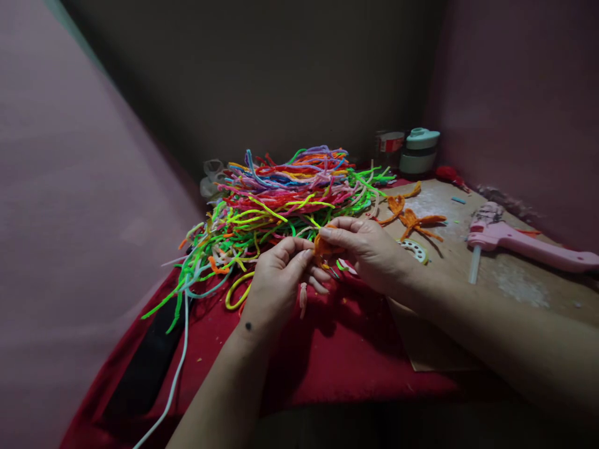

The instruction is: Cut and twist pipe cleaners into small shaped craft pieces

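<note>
An orange pipe cleaner [324,248], bent into loops, is held between both hands over the front of the table. My left hand [283,271] pinches its left side between thumb and forefinger, the other fingers loosely curled. From the right, my right hand [362,246] grips the upper part with thumb and fingers. Behind the hands lies a big heap of coloured pipe cleaners [285,199] in pink, red, blue, yellow and green. Right of the hands, finished-looking orange pipe cleaner shapes [414,221] rest on a brown board.
A pink glue gun [524,240] with a clear stick lies on the board [449,274] at right. Behind stands a pale green container [420,151]. At left, a black phone-like slab [145,368] and a white cable [182,355] lie on the red cloth [346,368]. Walls close in around.
</note>
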The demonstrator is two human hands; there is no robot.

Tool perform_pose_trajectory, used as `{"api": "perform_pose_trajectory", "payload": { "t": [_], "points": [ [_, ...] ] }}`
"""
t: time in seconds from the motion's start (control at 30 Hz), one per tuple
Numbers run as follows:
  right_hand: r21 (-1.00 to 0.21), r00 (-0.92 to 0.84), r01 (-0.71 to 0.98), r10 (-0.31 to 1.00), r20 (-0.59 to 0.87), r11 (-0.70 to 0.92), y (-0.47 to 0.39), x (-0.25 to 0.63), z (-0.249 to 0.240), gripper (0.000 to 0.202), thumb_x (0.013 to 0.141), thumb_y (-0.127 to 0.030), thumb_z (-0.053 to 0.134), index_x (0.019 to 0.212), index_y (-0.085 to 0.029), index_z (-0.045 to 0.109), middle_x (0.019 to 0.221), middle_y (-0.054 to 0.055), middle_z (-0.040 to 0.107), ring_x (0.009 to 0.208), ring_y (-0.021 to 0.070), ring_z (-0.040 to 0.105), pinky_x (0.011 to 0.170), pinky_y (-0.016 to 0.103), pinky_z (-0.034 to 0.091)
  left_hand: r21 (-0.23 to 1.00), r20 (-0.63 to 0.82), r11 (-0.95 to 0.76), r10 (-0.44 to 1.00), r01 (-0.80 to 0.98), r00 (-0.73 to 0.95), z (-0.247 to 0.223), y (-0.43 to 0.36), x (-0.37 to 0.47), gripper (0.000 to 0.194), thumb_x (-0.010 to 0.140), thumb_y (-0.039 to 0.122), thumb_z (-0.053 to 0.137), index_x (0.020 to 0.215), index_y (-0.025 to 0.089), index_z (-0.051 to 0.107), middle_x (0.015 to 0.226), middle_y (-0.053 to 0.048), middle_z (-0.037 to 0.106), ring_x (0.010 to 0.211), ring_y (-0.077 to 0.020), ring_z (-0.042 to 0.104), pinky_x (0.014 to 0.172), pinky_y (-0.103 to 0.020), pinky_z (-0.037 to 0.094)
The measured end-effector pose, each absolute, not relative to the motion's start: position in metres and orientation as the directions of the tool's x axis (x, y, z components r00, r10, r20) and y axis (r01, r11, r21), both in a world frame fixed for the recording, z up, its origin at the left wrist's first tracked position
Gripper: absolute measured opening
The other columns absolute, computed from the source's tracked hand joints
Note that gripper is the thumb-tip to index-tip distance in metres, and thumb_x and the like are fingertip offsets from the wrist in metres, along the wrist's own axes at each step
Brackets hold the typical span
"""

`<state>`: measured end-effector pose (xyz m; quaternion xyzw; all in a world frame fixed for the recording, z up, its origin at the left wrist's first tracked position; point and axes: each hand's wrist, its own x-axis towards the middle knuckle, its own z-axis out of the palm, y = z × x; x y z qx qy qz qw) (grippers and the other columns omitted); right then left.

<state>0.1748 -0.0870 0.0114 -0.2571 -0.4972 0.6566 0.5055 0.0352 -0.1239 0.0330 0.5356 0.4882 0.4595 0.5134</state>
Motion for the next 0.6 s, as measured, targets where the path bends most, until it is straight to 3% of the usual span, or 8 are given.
{"api": "perform_pose_trajectory", "payload": {
  "t": [0.17, 0.37, 0.6],
  "points": [
    [-0.882, -0.348, -0.47, 0.924, 0.16, -0.025, -0.087, 0.174, 0.013, 0.019, 0.072, -0.031, 0.063, 0.067, -0.014, 0.056, 0.06, -0.002, 0.057, 0.052, 0.0077, 0.051, 0.054, 0.022, 0.041, 0.996, -0.077, 0.065, 0.97, 0.059, 0.229, 0.033, -0.119, 0.027, 0.01, 0.078, 0.023, 0.054, 0.078, 0.015, 0.049, 0.056, -0.001, 0.063, 0.045, -0.014, 0.062, 0.045, -0.023, 0.05],
    [-0.869, -0.31, -0.494, 0.94, 0.14, -0.034, -0.087, 0.174, 0.014, 0.02, 0.068, -0.03, 0.068, 0.065, -0.013, 0.057, 0.06, -0.001, 0.059, 0.052, 0.0083, 0.054, 0.054, 0.023, 0.043, 0.972, -0.081, 0.034, 0.977, 0.232, 0.198, 0.038, -0.119, 0.023, 0.01, 0.077, 0.024, 0.052, 0.078, 0.016, 0.045, 0.054, 0.0, 0.061, 0.045, -0.0152, 0.061, 0.042, -0.024, 0.048],
    [-0.863, -0.305, -0.505, 0.938, 0.162, -0.015, -0.087, 0.176, 0.016, 0.022, 0.064, -0.03, 0.071, 0.064, -0.013, 0.057, 0.058, -0.001, 0.059, 0.05, 0.0084, 0.053, 0.052, 0.023, 0.043, 0.931, -0.068, -0.008, 0.979, 0.366, 0.193, 0.04, -0.117, 0.016, 0.012, 0.077, 0.029, 0.051, 0.078, 0.016, 0.048, 0.06, 0.002, 0.057, 0.05, -0.0135, 0.059, 0.049, -0.027, 0.049]
  ]
}}
